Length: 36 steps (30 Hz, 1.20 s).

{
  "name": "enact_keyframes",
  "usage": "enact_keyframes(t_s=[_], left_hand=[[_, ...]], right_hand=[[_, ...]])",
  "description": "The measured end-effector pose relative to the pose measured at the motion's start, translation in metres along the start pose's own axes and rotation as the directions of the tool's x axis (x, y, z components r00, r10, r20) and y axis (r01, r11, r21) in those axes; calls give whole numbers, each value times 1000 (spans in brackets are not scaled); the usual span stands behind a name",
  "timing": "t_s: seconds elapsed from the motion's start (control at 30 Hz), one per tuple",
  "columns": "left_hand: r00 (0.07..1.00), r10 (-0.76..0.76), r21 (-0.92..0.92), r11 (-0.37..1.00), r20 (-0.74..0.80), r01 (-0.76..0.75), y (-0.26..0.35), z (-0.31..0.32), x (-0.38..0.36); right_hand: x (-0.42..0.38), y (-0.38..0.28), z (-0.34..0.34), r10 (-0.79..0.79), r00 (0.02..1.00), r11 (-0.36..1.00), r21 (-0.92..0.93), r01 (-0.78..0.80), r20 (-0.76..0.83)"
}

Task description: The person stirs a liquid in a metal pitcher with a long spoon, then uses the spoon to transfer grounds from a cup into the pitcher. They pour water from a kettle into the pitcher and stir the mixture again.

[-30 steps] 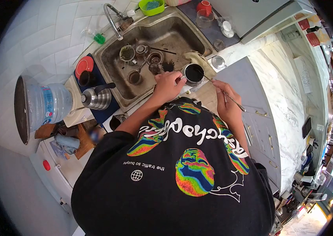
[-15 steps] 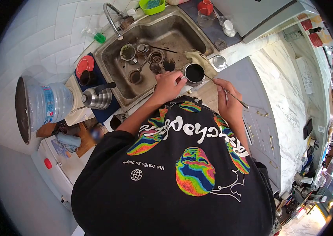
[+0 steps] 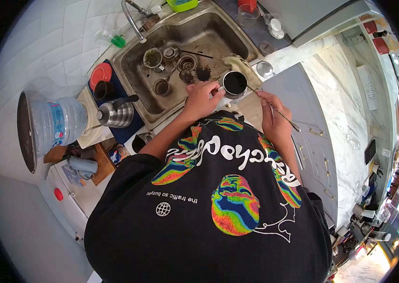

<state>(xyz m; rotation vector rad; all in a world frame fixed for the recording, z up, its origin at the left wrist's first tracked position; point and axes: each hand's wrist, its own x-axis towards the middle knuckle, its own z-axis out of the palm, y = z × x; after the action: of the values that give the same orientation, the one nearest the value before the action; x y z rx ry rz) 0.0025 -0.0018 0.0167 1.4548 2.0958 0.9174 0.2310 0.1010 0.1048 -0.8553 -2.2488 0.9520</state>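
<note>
My left hand (image 3: 200,100) grips the side of a small metal pot (image 3: 234,83) filled with dark liquid, at the sink's front right corner. My right hand (image 3: 273,118) pinches a long thin metal spoon (image 3: 282,115); its far end reaches the pot's rim. The pot rests on a beige cloth (image 3: 237,63) draped over the sink's edge. My black printed shirt hides the counter below my arms.
The steel sink (image 3: 162,35) holds several dirty small pots and coffee grounds, with a tap (image 3: 131,14) behind. A steel kettle (image 3: 114,113), a red saucer (image 3: 101,73) and a big water bottle (image 3: 53,125) stand left. Grey cabinets (image 3: 303,118) stand right.
The view has shifted slightly, so everything sits a little higher in frame. Both hands keep their hold; the spoon stays at the pot's rim.
</note>
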Motion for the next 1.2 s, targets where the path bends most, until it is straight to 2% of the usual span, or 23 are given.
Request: enact_keyframes(t_s=[0.37,0.57,0.87,0.97,1.2], left_hand=[[1000,13,-29,999,-20,-14,-4,3,-1],[1000,8,-33,999,-9,-8,-3,1,0],[998,54,13,998,-30,-54,-4,2,-1],[998,41,8,999,-51,-41,-6,5,-1],[999,27,9,1000,-31,-27,-3,4,-1]], right_hand=[[-3,-4,4,-42,999,999,25,43,-18],[-3,-1,7,-120,992,992,22,121,-42],[-3,-5,3,-134,990,991,21,133,40],[-4,-6,1,-185,980,982,-15,187,68],[-10,-8,-2,-194,978,980,-26,197,81]])
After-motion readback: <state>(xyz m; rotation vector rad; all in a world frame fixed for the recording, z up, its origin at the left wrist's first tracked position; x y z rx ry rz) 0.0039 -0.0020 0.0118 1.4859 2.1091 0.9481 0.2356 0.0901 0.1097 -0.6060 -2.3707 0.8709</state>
